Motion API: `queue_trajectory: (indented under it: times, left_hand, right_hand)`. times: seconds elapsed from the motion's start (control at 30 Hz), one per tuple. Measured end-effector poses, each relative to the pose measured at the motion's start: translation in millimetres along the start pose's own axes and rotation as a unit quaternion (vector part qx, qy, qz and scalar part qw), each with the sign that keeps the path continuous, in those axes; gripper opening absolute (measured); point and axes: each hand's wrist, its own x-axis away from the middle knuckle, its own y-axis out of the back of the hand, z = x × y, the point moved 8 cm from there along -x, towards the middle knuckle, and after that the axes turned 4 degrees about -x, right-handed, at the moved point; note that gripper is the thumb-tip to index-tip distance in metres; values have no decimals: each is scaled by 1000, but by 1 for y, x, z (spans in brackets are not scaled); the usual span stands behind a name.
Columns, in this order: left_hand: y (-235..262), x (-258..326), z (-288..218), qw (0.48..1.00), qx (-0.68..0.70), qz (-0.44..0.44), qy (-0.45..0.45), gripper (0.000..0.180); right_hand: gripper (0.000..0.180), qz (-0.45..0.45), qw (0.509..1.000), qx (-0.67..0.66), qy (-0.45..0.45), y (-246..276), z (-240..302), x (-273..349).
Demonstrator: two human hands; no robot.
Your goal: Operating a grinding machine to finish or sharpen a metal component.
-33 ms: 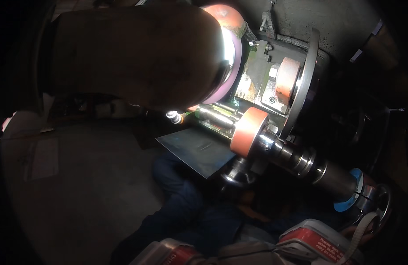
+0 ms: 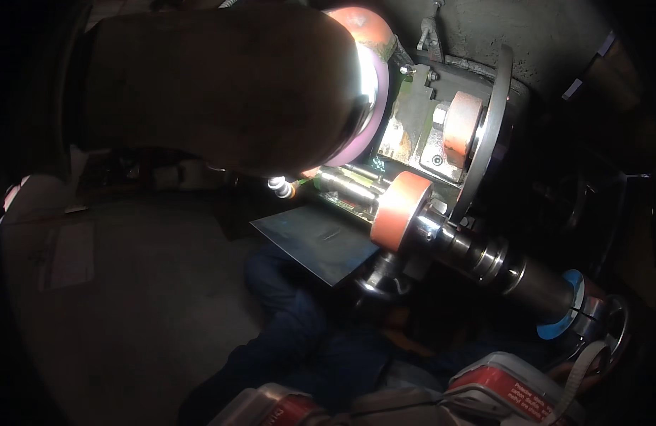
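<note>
A machine with a pink-purple wheel (image 2: 380, 92) lies at upper centre, under bright light. In front of it, a metal spindle (image 2: 345, 186) runs down to the right through an orange collar (image 2: 400, 211). The spindle continues as a dark cylinder (image 2: 544, 290) to a blue disc (image 2: 559, 328). Beyond that stands a metal handwheel (image 2: 619, 328). A dim reddish-brown patch beside the handwheel may be my right hand (image 2: 571, 370); its fingers cannot be made out. My left hand does not show. An orange-brown shape (image 2: 406, 341) in the shadow below the spindle is too dark to name.
A large dark, blurred cylinder (image 2: 214, 92) covers the upper left. A flat grey plate (image 2: 321, 241) sticks out below the spindle, over my blue-trousered legs (image 2: 292, 334). A curved metal rim (image 2: 492, 128) stands to the right. Red-and-grey respirator cartridges (image 2: 495, 387) fill the lower edge.
</note>
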Motion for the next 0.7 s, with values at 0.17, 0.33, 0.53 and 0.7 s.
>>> queue_trajectory:
  times: [0.17, 0.33, 0.53, 0.7]
  left_hand:
    - [4, 2, 8, 1000, -8, 4, -5, 49]
    - [6, -4, 25, 998, -48, 27, -17, 50]
    - [-3, -23, 12, 980, 8, 151, -129, 70]
    - [-16, -28, 3, 927, 140, 321, -133, 85]
  right_hand:
    - [50, 4, 1000, -12, 3, 2, 6, -7]
    - [51, 18, 999, -49, -2, 11, 13, -22]
    - [57, 55, 983, -176, -25, 17, 26, -31]
    - [51, 64, 976, -206, -16, 17, 37, -33]
